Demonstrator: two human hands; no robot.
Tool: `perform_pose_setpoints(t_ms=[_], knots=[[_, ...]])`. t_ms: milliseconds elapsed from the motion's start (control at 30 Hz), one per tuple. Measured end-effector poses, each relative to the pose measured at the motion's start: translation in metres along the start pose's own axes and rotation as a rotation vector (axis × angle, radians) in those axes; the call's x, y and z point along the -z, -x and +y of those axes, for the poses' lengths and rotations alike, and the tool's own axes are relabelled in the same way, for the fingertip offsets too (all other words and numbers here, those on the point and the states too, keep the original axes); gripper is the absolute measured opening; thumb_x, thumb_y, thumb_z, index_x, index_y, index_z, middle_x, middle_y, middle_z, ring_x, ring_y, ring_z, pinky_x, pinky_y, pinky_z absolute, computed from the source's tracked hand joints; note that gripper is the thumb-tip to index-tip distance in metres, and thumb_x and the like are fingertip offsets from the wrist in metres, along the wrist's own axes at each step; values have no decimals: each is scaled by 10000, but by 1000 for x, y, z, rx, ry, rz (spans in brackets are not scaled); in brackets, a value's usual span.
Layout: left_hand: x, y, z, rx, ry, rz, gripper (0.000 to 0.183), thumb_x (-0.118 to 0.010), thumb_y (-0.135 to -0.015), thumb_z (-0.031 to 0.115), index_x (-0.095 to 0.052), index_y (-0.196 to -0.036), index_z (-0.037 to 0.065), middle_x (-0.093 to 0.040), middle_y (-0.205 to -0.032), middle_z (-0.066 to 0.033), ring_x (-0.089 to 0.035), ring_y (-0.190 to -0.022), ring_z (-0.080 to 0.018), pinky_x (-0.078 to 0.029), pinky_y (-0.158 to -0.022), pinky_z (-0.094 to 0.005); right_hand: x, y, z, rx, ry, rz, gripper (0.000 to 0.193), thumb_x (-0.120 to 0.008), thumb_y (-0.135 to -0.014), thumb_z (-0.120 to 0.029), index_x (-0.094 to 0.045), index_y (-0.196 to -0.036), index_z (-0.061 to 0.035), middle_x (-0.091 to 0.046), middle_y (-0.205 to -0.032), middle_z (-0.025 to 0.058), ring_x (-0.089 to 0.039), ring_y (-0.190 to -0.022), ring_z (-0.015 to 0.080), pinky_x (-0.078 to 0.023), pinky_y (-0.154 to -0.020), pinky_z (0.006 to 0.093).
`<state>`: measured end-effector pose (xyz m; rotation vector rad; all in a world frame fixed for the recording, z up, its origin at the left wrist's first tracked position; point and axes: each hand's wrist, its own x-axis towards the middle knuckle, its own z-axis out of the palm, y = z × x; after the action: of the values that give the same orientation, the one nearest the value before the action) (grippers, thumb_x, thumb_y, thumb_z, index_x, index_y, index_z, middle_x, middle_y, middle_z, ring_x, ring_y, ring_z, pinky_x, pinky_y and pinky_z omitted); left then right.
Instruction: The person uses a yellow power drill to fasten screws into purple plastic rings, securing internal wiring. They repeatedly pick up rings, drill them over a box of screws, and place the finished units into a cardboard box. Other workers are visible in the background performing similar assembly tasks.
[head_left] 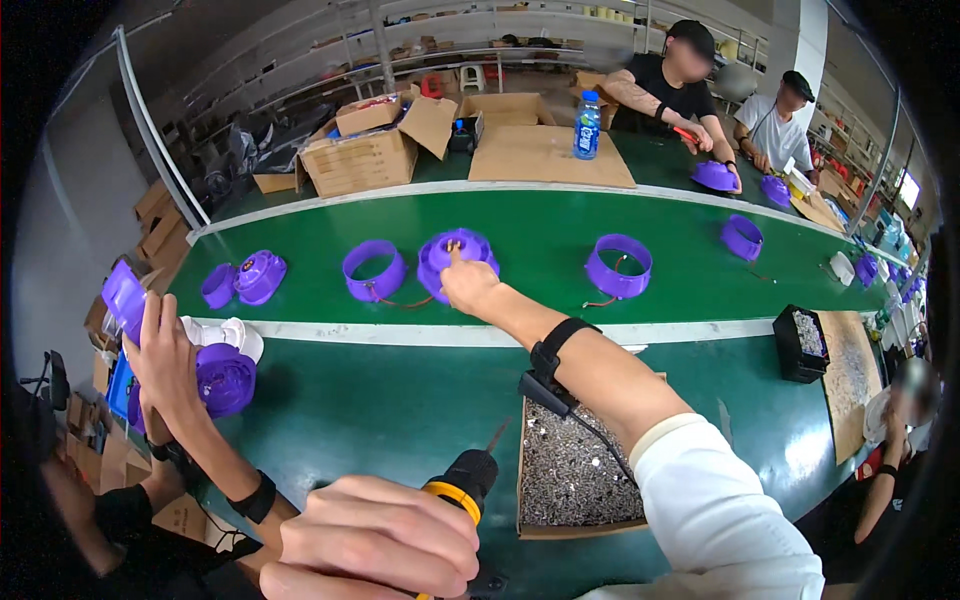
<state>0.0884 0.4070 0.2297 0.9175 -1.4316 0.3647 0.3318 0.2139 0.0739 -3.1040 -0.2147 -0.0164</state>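
Note:
My right hand point(470, 282) reaches across to a round purple plastic housing point(484, 250) on the far green surface. Its fingertips are pinched at the raised middle of the housing; whatever they hold is too small to make out. Low in the view, my left hand point(375, 540) is wrapped round a black and yellow power drill point(466, 482), its thin bit pointing up and away. A purple ring point(347, 272) with a red wire stands left of the housing. Below my right forearm, a shallow cardboard box point(522, 470) holds many small metal pieces, apparently screws.
Purple rings point(618, 293) and another housing point(262, 290) stand along the far surface. At left, a co-worker's hand point(165, 360) holds up a purple piece near a purple bowl-shaped part point(228, 380). A black bin point(800, 368) sits right; a bottle point(587, 130) and open carton point(360, 160) stand behind.

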Motion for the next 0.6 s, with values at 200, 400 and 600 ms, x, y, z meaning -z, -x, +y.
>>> perform_pose_setpoints(t_ms=[200,400,600], knots=[[-7,2,-5,-8,-19,83,463,-736,-621,-58,-390,-901,68,-591,-603,-119,-618,-494,-249,-548,-488,-371,16,-7,-5,-252,64,-94,652,-467,-885,-169,-160,-1437,-6,-39,-1505,226,-314,-1308,400,-395,-924,570],[-14,-10,2,105,37,36,354,-651,-832,237,-405,-999,45,-550,-705,-112,-558,-517,-219,-495,-481,-338,16,-27,-32,149,-59,7,594,-567,-789,-117,-356,-1333,-3,-270,-1450,198,-314,-1330,308,-352,-1031,422],[-16,-10,-1,100,25,15,354,-647,-833,232,-394,-1005,53,-547,-714,-112,-563,-522,-223,-500,-493,-335,-17,-49,-49,330,-65,47,650,-541,-822,-135,-265,-1401,-32,-331,-1431,143,-311,-1333,262,-200,-1111,445]])
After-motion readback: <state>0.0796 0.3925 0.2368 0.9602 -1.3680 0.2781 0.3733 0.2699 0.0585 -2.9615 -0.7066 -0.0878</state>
